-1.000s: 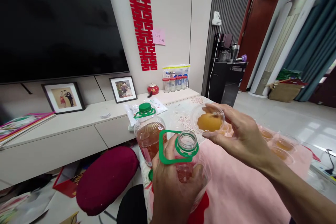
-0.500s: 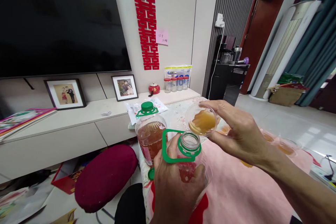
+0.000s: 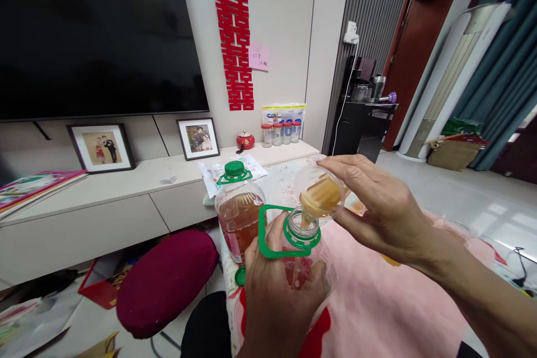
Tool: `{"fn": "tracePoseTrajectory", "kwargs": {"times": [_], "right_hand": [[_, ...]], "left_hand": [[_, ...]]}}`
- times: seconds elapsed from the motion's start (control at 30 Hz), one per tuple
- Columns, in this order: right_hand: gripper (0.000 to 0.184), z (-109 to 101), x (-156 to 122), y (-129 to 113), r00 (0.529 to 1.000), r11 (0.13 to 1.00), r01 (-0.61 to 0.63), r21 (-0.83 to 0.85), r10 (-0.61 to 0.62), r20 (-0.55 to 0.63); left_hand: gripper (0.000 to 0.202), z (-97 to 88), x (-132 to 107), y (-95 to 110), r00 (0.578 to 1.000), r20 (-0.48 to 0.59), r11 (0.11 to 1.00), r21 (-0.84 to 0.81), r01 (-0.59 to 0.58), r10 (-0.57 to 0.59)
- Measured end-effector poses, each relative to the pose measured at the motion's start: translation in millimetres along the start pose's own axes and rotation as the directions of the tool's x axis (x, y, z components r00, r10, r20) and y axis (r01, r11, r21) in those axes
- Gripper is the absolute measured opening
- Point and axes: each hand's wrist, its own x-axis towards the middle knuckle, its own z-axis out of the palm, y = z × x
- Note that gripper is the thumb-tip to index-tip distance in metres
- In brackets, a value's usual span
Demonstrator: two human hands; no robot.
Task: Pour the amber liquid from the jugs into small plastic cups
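Gripping an open clear bottle with the left hand, fingers closed round its body, just above the pink cloth on the bench. Round the neck, a green ring and handle. Inside, a little reddish liquid. Pinching a small clear cup in the right hand, tipped right over the bottle's mouth, with yellow-brown liquid running down into it. Just behind, a second bottle with a green cap, nearly full of brownish liquid. On the wall, a pink note with writing too small to read, beside a red paper cut-out. On the shelf, a pack of jars with blurred blue print.
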Motion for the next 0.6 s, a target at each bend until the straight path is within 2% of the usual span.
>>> {"fn": "tracePoseTrajectory", "kwargs": {"times": [0.07,0.17,0.33,0.47,0.6], "right_hand": [[0.058,-1,0,0,1.000,1.000,0.017,-0.022,-0.017,0.009],[0.059,-1,1,0,0.999,0.998,0.029,-0.052,-0.028,0.016],[0.054,-2,4,-2,0.997,0.992,0.074,-0.102,-0.073,0.006],[0.052,-4,8,-4,0.993,0.984,0.118,-0.135,-0.117,0.013],[0.048,-6,11,-6,0.989,0.975,0.148,-0.165,-0.146,0.023]], "left_hand": [[0.066,-0.5,1,1,1.000,0.014,1.000,0.016,-0.019,0.019],[0.059,1.1,2,1,0.999,-0.034,0.999,0.030,-0.038,0.039],[0.063,2.6,2,1,0.998,-0.031,0.998,0.035,-0.054,0.055],[0.055,0.2,1,3,1.000,-0.018,1.000,0.004,-0.014,0.014],[0.056,1.0,4,5,1.000,-0.019,1.000,-0.003,-0.001,0.001]]}}
